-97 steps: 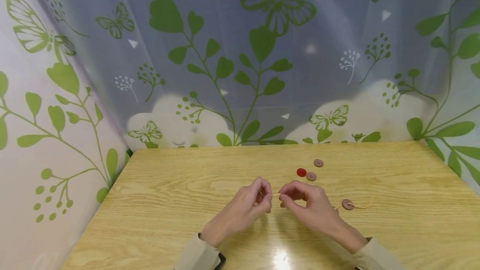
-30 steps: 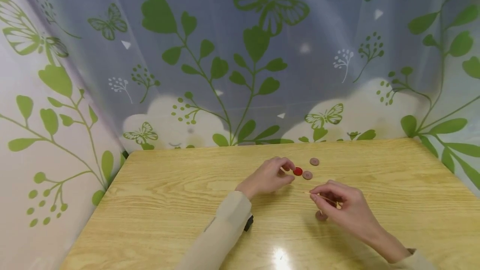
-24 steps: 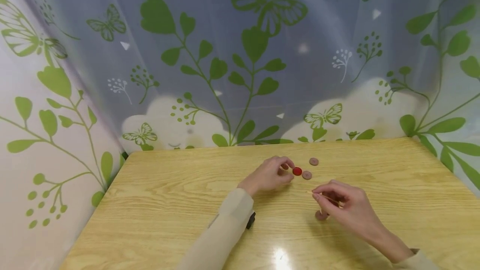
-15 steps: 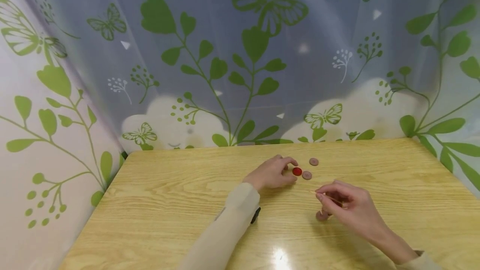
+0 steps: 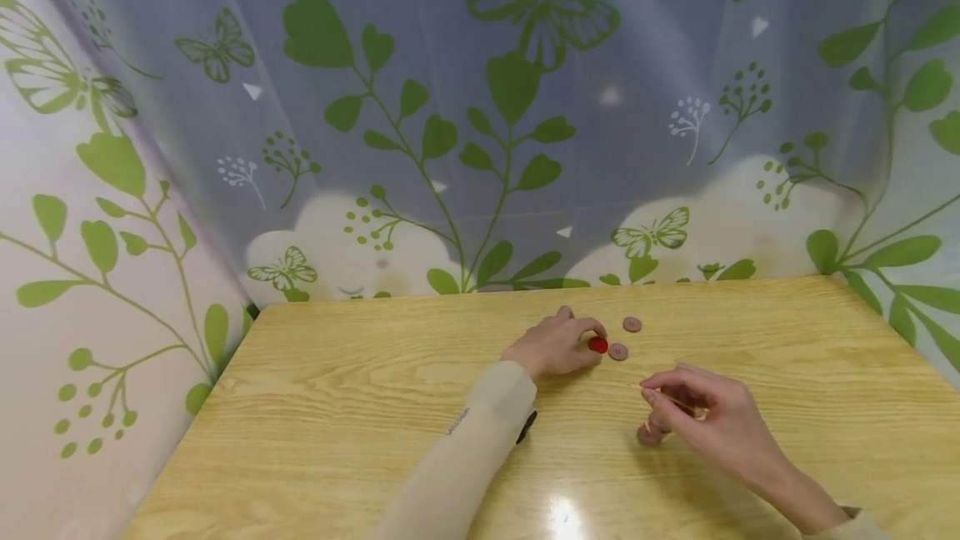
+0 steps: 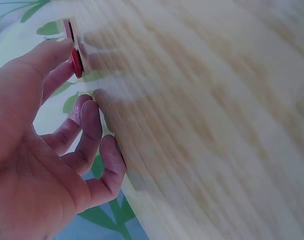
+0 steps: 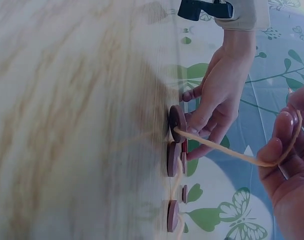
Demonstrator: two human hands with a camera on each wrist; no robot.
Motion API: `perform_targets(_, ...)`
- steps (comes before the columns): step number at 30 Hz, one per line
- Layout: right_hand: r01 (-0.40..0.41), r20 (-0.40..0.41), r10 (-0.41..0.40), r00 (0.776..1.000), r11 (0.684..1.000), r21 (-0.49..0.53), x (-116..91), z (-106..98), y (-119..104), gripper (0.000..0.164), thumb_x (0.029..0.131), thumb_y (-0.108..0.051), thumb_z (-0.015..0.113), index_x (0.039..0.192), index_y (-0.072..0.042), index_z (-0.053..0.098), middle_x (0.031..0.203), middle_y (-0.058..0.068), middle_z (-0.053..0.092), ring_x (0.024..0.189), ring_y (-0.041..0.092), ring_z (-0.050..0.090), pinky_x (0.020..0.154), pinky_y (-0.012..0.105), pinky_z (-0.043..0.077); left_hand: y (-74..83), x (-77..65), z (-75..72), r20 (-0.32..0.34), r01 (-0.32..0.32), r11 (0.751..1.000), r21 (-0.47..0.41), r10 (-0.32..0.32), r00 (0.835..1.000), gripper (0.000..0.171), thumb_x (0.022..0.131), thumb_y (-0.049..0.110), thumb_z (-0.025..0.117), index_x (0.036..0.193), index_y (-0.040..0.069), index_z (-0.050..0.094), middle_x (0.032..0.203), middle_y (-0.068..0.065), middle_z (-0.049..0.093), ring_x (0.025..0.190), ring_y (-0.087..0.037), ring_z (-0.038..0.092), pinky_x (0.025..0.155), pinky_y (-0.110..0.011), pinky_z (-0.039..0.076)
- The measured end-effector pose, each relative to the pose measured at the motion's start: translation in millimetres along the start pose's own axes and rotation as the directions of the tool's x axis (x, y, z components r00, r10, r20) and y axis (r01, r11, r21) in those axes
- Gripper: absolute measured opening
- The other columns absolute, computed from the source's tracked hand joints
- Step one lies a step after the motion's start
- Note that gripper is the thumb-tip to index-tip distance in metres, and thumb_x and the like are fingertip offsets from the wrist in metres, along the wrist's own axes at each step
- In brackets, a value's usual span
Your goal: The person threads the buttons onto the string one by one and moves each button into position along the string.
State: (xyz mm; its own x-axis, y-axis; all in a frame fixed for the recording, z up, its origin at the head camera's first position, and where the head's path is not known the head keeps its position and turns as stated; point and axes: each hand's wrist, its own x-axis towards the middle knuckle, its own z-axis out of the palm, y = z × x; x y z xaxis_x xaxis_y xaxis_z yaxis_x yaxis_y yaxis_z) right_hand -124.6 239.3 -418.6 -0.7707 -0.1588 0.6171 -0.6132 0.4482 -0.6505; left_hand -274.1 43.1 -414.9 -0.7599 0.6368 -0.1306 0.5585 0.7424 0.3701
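My left hand point(image 5: 558, 347) has its thumb and index finger on opposite edges of a red button point(image 5: 597, 345), which stands tilted in the left wrist view; the other fingers bend close over the table. Pinched near its end in my right hand point(image 5: 708, 407) is a thin pale-orange cord point(image 7: 222, 149). Several brownish-pink buttons point(image 7: 177, 123) are seen along this cord in the right wrist view. In the head view the threaded buttons point(image 5: 649, 433) show below the right fingers, partly hidden by them.
One loose brownish-pink button point(image 5: 618, 352) lies right beside the red one, and another brownish-pink button point(image 5: 632, 324) a little farther back. The wood-grain table point(image 5: 360, 407) ends at a curtain point(image 5: 420, 148) printed with leaves and butterflies.
Both hands were together at the cord. The left hand has moved away to the red button and now pinches it. The right hand has shifted right with the cord and threaded buttons.
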Motion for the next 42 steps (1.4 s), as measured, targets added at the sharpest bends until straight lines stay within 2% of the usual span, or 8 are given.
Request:
perform_targets(4,-0.039,0.003,0.039,0.999,0.999,-0.029,-0.7,-2.3,0.7,0.039,0.083,0.014,0.074,0.097,-0.022,0.075,0.078,-0.006,0.069,0.057,0.001,0.052,0.05,0.017,0.044,1.2,-0.2,-0.3,0.008,-0.002,1.0,0.02,0.002,1.0,0.033,0.099,0.039,0.067,0.13,0.031,0.064,0.118,0.0,0.055,0.093,-0.013,0.053,0.081,-0.029,0.05)
perform_targets(10,-0.026,-0.015,0.026,1.0,1.0,-0.002,-2.5,-3.0,1.5,0.035,0.082,0.016,0.073,0.097,-0.015,0.076,0.078,-0.003,0.067,0.056,0.002,0.05,0.047,0.021,0.039,0.5,0.6,0.9,0.008,-0.005,1.0,0.024,0.005,1.0,0.028,0.097,0.039,0.07,0.123,0.03,0.066,0.113,0.001,0.054,0.092,-0.012,0.052,0.079,-0.028,0.049)
perform_targets(13,-0.026,-0.014,0.026,1.0,1.0,0.002,-3.4,-3.6,0.9,0.035,0.082,0.017,0.073,0.097,-0.015,0.076,0.077,-0.004,0.067,0.057,0.002,0.051,0.047,0.021,0.04,0.0,0.2,1.5,0.008,-0.009,1.0,0.017,0.009,1.0,0.025,0.096,0.037,0.071,0.119,0.027,0.067,0.108,0.003,0.054,0.09,-0.011,0.051,0.078,-0.026,0.047)
perform_targets(20,-0.048,0.0,0.048,0.999,0.998,-0.047,-5.5,-6.2,0.0,0.04,0.082,0.016,0.074,0.097,-0.021,0.074,0.077,-0.008,0.067,0.057,0.0,0.055,0.049,0.019,0.043,0.5,-2.7,0.7,0.024,-0.089,0.995,0.037,0.088,0.996,0.025,0.094,0.031,0.072,0.117,0.021,0.069,0.103,0.006,0.058,0.089,-0.006,0.051,0.079,-0.019,0.046)
perform_targets(28,-0.04,0.002,0.041,0.999,0.996,-0.078,-3.1,-7.0,0.1,0.042,0.082,0.016,0.074,0.098,-0.023,0.074,0.077,-0.012,0.065,0.057,0.0,0.052,0.048,0.018,0.042,4.7,-4.5,0.1,0.055,-0.061,0.994,0.086,0.056,0.997,0.023,0.096,0.035,0.072,0.116,0.024,0.069,0.104,0.007,0.057,0.089,-0.006,0.051,0.078,-0.021,0.046)
perform_targets(34,-0.043,-0.004,0.042,0.999,0.995,-0.085,-2.8,-7.7,-0.5,0.042,0.082,0.015,0.074,0.097,-0.024,0.074,0.076,-0.008,0.067,0.057,0.0,0.052,0.049,0.018,0.042,3.1,-2.5,0.7,0.064,-0.058,0.994,0.088,0.053,0.997,0.017,0.096,0.032,0.071,0.111,0.024,0.068,0.103,0.007,0.058,0.087,-0.006,0.051,0.076,-0.022,0.045)
perform_targets(38,-0.03,-0.008,0.03,1.0,0.998,-0.053,-2.6,-7.5,-0.9,0.04,0.082,0.016,0.074,0.096,-0.021,0.075,0.078,-0.004,0.068,0.058,0.0,0.052,0.049,0.018,0.041,1.0,-2.7,0.9,0.054,-0.072,0.995,0.068,0.068,0.996,0.02,0.094,0.027,0.071,0.113,0.021,0.069,0.104,0.008,0.062,0.088,-0.006,0.052,0.075,-0.021,0.046)
perform_targets(42,-0.005,-0.014,0.004,1.0,1.0,-0.014,-2.2,-6.9,-0.7,0.038,0.081,0.018,0.073,0.097,-0.017,0.076,0.08,-0.008,0.068,0.058,0.0,0.054,0.049,0.019,0.042,-1.0,-3.1,0.5,0.044,-0.07,0.997,0.018,0.069,0.997,0.024,0.093,0.025,0.072,0.116,0.019,0.069,0.104,0.008,0.065,0.088,-0.006,0.056,0.075,-0.021,0.048)
